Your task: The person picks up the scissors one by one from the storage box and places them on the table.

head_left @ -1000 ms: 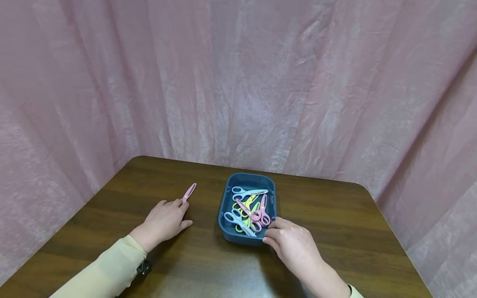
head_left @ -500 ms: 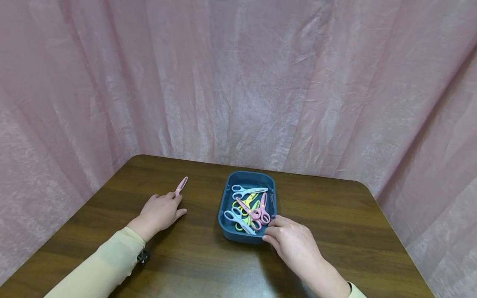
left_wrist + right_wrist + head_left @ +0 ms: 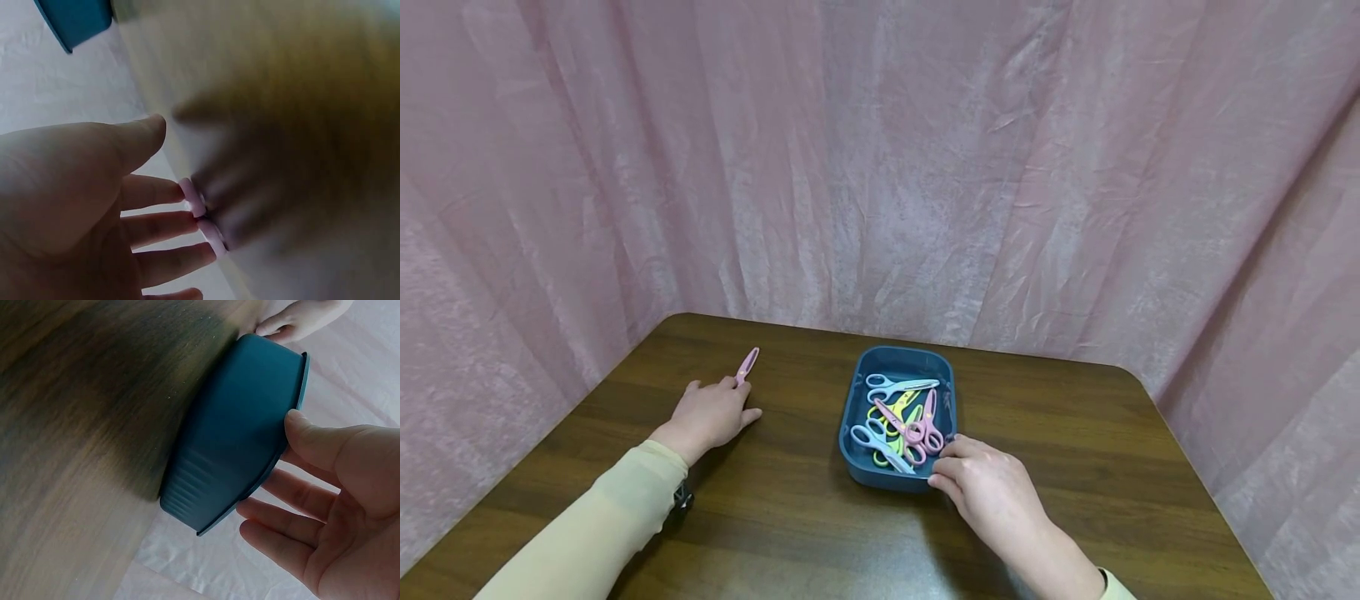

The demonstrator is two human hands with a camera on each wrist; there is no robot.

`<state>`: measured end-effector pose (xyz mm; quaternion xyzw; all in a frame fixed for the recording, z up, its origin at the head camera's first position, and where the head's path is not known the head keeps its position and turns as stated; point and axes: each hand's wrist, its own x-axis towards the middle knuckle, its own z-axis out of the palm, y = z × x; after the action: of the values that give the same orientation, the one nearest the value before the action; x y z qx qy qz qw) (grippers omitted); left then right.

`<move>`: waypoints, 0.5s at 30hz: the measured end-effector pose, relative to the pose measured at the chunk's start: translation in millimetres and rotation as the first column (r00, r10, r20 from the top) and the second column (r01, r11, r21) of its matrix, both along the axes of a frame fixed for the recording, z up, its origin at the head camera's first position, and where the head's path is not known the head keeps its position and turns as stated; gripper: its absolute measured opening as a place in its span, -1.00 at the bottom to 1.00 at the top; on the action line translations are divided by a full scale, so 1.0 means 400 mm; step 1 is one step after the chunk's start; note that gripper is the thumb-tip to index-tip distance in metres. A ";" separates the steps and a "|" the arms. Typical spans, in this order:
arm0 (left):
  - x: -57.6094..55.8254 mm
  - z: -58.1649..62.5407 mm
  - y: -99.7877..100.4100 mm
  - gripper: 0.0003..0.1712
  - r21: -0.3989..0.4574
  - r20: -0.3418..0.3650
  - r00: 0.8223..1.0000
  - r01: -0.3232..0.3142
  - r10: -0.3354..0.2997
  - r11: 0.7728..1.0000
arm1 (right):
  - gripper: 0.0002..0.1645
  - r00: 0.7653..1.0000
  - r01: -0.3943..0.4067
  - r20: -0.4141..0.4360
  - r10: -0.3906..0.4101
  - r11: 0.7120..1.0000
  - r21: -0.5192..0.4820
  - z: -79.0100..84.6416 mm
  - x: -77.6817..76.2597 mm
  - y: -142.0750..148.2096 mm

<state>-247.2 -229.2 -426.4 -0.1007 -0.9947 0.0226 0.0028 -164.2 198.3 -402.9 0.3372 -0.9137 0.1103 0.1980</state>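
Note:
Flat on the wooden table, pink scissors (image 3: 747,365) point away from me, blades outward. My left hand (image 3: 707,414) lies over their handles. In the left wrist view its fairly straight fingertips touch the pink finger loops (image 3: 212,239), while the thumb stands apart. My right hand (image 3: 996,483) grips the near right corner of a dark blue plastic bin (image 3: 880,481). Its thumb is on the outer wall and the fingers go over the rim. Inside lie light blue scissors (image 3: 917,385), yellow scissors (image 3: 906,404), green scissors (image 3: 916,413) and pink scissors (image 3: 933,433), partly overlapping.
The brown table (image 3: 1075,425) has rounded far corners. Behind its far edge hangs a pink curtain (image 3: 910,167), which also runs along both sides. A dark device (image 3: 682,497) sits at the left wrist.
My left hand has slid left and slightly away across the table, and the pink scissors under its fingers have moved along with it. The right hand and the bin have stayed in place.

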 end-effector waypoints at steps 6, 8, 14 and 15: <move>-0.022 0.001 -0.032 -0.31 0.005 0.011 1.000 -0.006 0.006 1.000 | -0.93 1.000 -0.006 -0.003 0.006 1.000 0.002 0.002 -0.001 -0.001; -0.028 0.003 -0.041 -0.29 0.008 0.023 1.000 -0.004 0.004 1.000 | -0.93 1.000 -0.012 -0.005 0.012 1.000 0.002 0.002 -0.001 0.001; -0.048 0.005 -0.068 -0.24 0.044 0.060 0.998 -0.015 0.012 0.999 | -0.95 1.000 -0.018 -0.010 0.018 1.000 0.006 0.002 0.001 0.002; -0.050 0.004 -0.073 -0.24 0.051 0.069 0.997 -0.023 0.019 0.998 | -0.95 1.000 -0.017 -0.011 0.017 1.000 0.006 0.002 0.001 0.001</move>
<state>-267.0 -258.6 -424.7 -0.0909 -0.9954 -0.0067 -0.0288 -163.8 198.7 -402.0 0.3463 -0.9100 0.1076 0.2012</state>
